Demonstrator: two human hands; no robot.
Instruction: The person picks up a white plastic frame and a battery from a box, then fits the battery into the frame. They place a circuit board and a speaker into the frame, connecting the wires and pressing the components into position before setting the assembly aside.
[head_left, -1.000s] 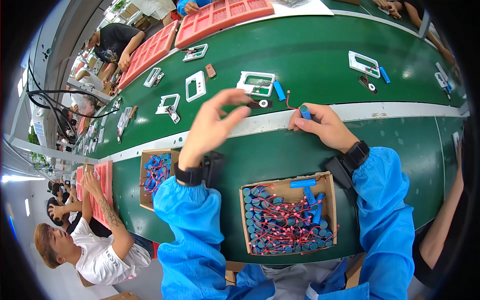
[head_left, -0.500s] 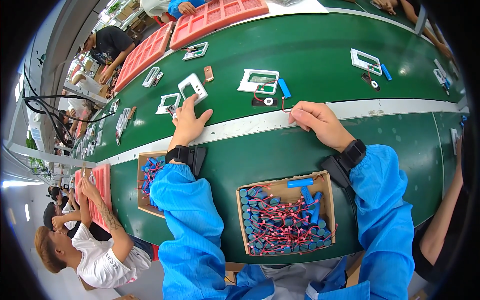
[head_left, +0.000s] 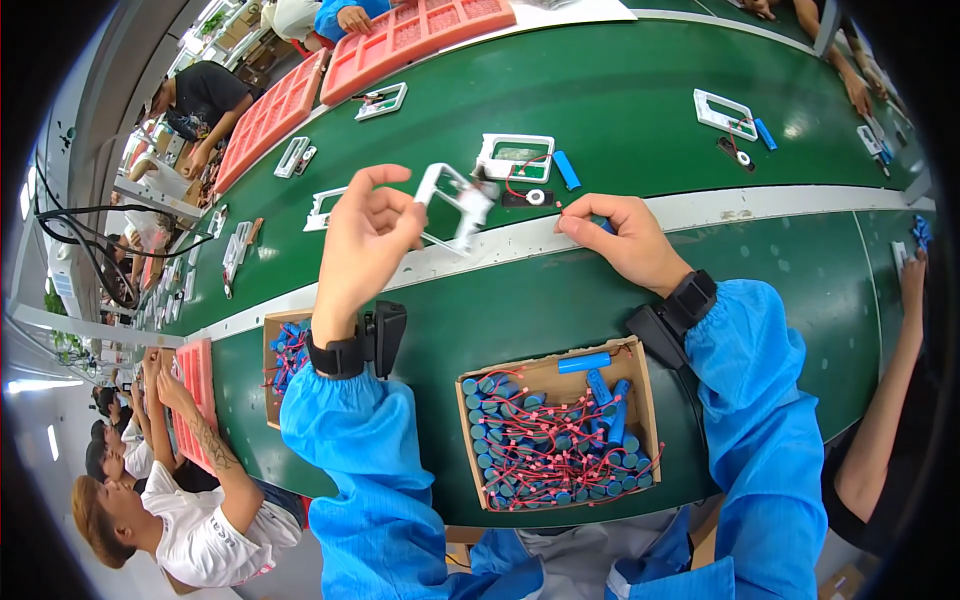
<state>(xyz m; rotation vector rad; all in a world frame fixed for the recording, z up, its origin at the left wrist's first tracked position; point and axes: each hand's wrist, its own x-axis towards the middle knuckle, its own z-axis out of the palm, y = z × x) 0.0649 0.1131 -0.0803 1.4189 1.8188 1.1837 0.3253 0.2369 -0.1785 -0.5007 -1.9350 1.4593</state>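
Note:
My left hand [head_left: 372, 235] is raised above the white belt edge, pinching a white plastic frame [head_left: 432, 184] that is tilted and smeared by motion. To the right, my right hand [head_left: 625, 238] has its fingers curled around a blue cylindrical battery [head_left: 602, 224], mostly hidden by the fingers. Between the hands, on the green belt, lies another white housing [head_left: 487, 165] with a green board inside. Beside it are a blue battery [head_left: 566, 170] and a black plate with a white round part [head_left: 537, 197]. A further white frame [head_left: 316, 212] is partly behind my left hand.
A cardboard box [head_left: 648, 400] of blue batteries with red wires stands in front of me. Another battery box [head_left: 270, 345] is left of my left forearm. More housings [head_left: 724, 112] lie along the belt. Pink trays [head_left: 345, 75] line its far side, and people work around it.
My left hand has lifted the white frame off the belt and brought it right and nearer. My right fingers have curled further, and blue now shows inside them.

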